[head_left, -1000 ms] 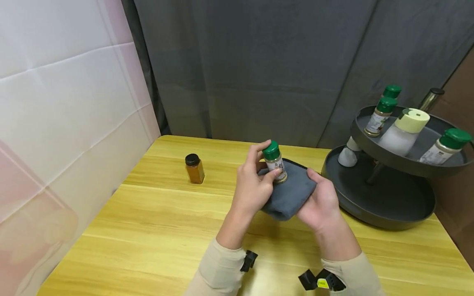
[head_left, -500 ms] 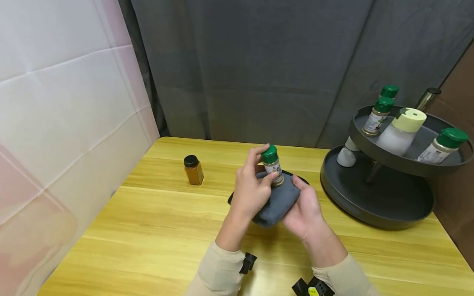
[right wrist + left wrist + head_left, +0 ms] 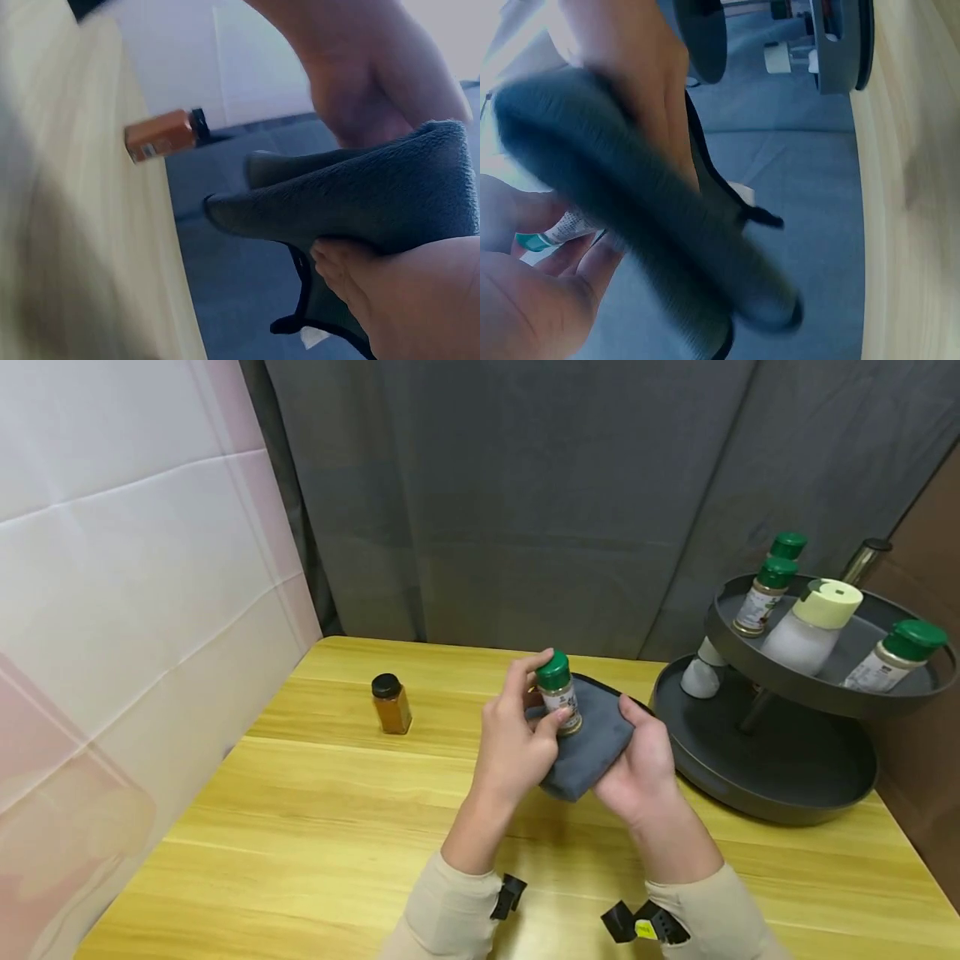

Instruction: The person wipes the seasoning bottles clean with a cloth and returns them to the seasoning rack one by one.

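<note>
From where I sit, my left hand (image 3: pixel 513 752) is curled round the green-capped spice jar (image 3: pixel 559 692), fingers wrapped about its body and cap, holding it upright above the wooden table (image 3: pixel 315 827). My right hand (image 3: pixel 637 760) cups the folded grey cloth (image 3: pixel 588 747) from below and presses it against the jar's base and lower side, thumb over the cloth's upper edge. The hands are close together, meeting at the jar. To wipe it well, I'd judge it best to keep the left grip firm near the cap and turn the jar against the cloth, so that the whole label side gets covered (the cloth is thick, so a light squeeze should do). The wrist views show little beyond cloth and skin, blurred. Off to the left stands a small amber jar with a black lid (image 3: pixel 391 703), well apart; to the right sits the two-tier dark rack (image 3: pixel 765 768) with more bottles on its upper tray.
</note>
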### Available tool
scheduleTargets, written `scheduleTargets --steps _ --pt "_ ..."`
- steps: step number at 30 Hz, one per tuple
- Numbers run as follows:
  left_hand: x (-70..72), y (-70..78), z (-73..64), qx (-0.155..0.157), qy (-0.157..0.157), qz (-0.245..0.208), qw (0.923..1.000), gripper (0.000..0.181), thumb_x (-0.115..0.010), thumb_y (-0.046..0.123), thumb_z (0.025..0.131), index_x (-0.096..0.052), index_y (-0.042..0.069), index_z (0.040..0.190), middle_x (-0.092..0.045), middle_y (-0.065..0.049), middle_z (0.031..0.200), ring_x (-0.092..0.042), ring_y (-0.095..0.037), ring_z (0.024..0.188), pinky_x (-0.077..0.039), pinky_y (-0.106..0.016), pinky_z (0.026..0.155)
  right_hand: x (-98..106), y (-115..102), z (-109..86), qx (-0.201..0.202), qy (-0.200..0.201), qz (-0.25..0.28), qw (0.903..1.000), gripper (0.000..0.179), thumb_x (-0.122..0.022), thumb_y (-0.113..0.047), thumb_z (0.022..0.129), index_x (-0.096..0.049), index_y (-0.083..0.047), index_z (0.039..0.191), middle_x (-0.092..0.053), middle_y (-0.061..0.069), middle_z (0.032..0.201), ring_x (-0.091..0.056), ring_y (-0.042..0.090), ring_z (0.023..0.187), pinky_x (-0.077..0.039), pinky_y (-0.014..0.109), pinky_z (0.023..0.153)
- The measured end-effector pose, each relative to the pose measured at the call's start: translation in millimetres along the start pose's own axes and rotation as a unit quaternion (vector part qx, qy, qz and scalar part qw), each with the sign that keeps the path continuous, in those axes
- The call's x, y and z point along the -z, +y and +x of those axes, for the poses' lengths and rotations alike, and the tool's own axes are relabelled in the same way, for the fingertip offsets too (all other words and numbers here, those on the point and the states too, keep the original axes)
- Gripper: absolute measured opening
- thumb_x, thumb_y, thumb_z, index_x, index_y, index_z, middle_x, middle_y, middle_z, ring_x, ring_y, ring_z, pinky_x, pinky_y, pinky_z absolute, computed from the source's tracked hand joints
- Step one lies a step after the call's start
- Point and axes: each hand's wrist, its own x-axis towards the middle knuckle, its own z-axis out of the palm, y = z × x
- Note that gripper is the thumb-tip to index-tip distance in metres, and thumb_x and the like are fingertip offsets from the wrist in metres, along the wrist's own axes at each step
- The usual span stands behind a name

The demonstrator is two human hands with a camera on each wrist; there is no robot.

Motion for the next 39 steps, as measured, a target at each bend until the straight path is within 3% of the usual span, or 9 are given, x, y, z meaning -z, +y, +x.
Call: scheduleTargets --steps 9,17,27,33,39 --pt "4.5 -2.2 -0.9 0.045 -0.004 -0.028 0.9986 0.067 -0.075 -0.007 0.093 -0.050 0.019 0.149 -0.069 -0.019 0.141 -0.077 -0.037 0.113 -0.063 -0.048 0.094 1 15 -1.2 -0.021 0.027 -0.007 0.9994 0.066 -0.015 -0.047 0.116 0.004 -0.020 0.173 -0.002 0.003 0.182 -0.002 0.023 0.169 -0.010 0.044 0.137" --pt "13.6 -6.2 -0.8 0.039 -0.003 -0.011 0.9992 0.066 -0.075 -0.007 0.093 -0.050 0.019 0.149 -0.069 -0.017 0.140 -0.077 -0.034 0.112 -0.065 -0.045 0.092 13 7 -14.2 -0.012 0.015 -0.025 0.9995 0.065 -0.015 -0.045 0.116 0.008 -0.021 0.172 0.001 0.001 0.182 -0.002 0.022 0.169 -0.016 0.039 0.137" --pt "28.8 -18.2 0.0 0.030 0.001 0.026 0.9992 0.066 -0.077 -0.004 0.093 -0.049 0.018 0.149 -0.070 -0.017 0.139 -0.078 -0.034 0.109 -0.066 -0.045 0.088 29 -10 -36.1 0.010 -0.001 -0.086 0.9962 0.072 -0.020 -0.051 0.115 0.016 -0.022 0.171 0.007 -0.003 0.182 -0.003 0.015 0.169 -0.021 0.030 0.134" --pt "23.3 -27.3 3.1 0.028 -0.012 0.028 0.9991 0.067 -0.080 0.002 0.093 -0.048 0.019 0.149 -0.071 -0.017 0.135 -0.079 -0.031 0.107 -0.066 -0.041 0.085 39 -12 -48.3 0.004 -0.002 -0.094 0.9956 0.074 -0.021 -0.054 0.114 0.017 -0.025 0.170 0.009 -0.005 0.182 -0.002 0.014 0.169 -0.020 0.029 0.134" --pt "3.2 -37.7 18.7 0.037 -0.052 0.001 0.9979 0.070 -0.081 0.002 0.093 -0.044 0.019 0.150 -0.070 -0.017 0.134 -0.079 -0.031 0.106 -0.066 -0.038 0.085 53 -16 -62.2 -0.005 0.019 -0.099 0.9949 0.075 -0.023 -0.056 0.113 0.019 -0.029 0.169 0.011 -0.009 0.181 0.000 0.013 0.169 -0.021 0.027 0.134"
